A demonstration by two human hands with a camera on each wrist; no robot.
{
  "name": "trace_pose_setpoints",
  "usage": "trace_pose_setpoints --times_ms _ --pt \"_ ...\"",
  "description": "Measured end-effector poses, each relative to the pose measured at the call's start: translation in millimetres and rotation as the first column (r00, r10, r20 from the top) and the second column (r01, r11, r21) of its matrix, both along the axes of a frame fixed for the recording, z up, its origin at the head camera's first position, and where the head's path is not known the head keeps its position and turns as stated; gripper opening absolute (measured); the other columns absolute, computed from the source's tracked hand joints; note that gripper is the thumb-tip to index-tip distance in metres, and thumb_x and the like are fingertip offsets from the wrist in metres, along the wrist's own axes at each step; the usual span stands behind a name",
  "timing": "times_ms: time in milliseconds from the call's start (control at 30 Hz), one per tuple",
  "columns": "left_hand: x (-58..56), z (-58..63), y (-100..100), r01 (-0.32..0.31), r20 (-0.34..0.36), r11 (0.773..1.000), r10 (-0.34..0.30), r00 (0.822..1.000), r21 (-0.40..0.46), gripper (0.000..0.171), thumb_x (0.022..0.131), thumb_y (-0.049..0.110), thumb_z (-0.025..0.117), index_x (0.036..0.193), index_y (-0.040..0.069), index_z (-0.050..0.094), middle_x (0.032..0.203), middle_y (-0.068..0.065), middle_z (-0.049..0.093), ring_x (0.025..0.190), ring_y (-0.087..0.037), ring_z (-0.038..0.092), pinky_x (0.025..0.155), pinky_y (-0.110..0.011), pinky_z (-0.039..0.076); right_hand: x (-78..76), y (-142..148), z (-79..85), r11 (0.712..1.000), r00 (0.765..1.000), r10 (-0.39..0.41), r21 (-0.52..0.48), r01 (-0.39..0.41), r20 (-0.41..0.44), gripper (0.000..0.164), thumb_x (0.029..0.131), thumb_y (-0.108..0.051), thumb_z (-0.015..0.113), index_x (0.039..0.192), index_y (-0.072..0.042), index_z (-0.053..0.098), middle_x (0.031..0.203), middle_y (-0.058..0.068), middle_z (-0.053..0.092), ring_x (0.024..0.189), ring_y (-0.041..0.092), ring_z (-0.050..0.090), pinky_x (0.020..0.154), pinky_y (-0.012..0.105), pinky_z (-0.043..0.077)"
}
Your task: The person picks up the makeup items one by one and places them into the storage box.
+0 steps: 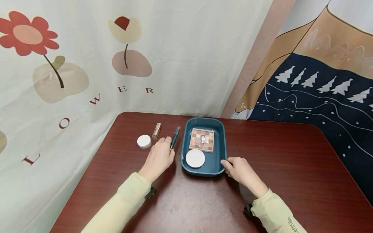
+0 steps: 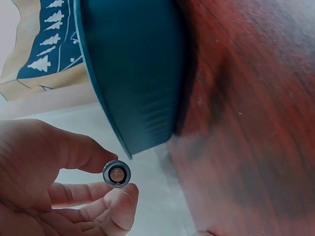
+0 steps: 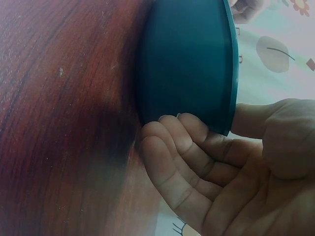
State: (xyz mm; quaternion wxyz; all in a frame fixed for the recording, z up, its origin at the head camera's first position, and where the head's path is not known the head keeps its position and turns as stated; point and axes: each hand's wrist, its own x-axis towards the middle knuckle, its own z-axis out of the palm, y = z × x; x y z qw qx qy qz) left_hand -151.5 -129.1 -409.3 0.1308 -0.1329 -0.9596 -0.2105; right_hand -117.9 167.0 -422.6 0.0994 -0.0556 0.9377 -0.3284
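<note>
My left hand (image 1: 157, 158) pinches a slim dark pen-shaped tube (image 1: 175, 137) between thumb and fingers, just left of the blue tray. The left wrist view shows the round end of this tube (image 2: 117, 174) with a pinkish centre; its exact kind I cannot tell. At the tray's near right corner, my right hand (image 1: 240, 170) grips the rim, thumb over the edge and fingers against the outer wall (image 3: 189, 64). Inside the tray (image 1: 220, 139) lie an eyeshadow palette (image 1: 201, 139) with a checkered cover and a round white container (image 1: 195, 158).
Left of the tray, a round white jar (image 1: 144, 141) and a lipstick (image 1: 156, 131) rest on the reddish-brown table (image 1: 276, 155). Printed curtains (image 1: 186, 64) hang along the table's far edge and sides.
</note>
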Motion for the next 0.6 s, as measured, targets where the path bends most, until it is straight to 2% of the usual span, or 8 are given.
trace_pose_setpoints --times_ms 200,433,600 --pt "3.4 6.2 8.3 0.007 0.006 1.0 -0.007 1.0 -0.001 0.017 0.087 0.002 0.075 0.095 -0.003 0.06 0.078 -0.013 0.055 0.063 -0.03 0.06 0.06 -0.044 0.055 0.0 -0.1 0.0 1.0 1.0 -0.003 0.0 0.003 -0.004 0.035 0.105 -0.021 0.059 0.071 -0.009 0.062 0.065 0.003 0.063 0.059 0.012 0.057 0.06 0.032 0.048" --pt "7.2 11.5 18.6 0.051 -0.031 0.999 -0.051 0.998 0.003 0.015 0.086 0.0 0.074 0.09 -0.002 0.059 0.077 -0.014 0.055 0.063 -0.032 0.061 0.059 -0.045 0.054 -0.1 0.0 -0.4 1.0 1.0 -0.007 0.0 0.007 -0.013 0.036 0.105 -0.021 0.059 0.071 -0.009 0.062 0.065 0.003 0.063 0.059 0.012 0.057 0.06 0.031 0.048" --pt "9.2 13.9 25.1 0.072 -0.025 0.997 -0.072 0.997 -0.002 0.015 0.087 0.001 0.074 0.091 -0.002 0.06 0.076 -0.012 0.054 0.065 -0.03 0.061 0.06 -0.043 0.054 0.1 -0.6 -0.2 1.0 1.0 -0.005 0.001 0.005 -0.016 0.036 0.105 -0.02 0.059 0.07 -0.01 0.061 0.065 0.003 0.063 0.058 0.012 0.057 0.06 0.031 0.047"
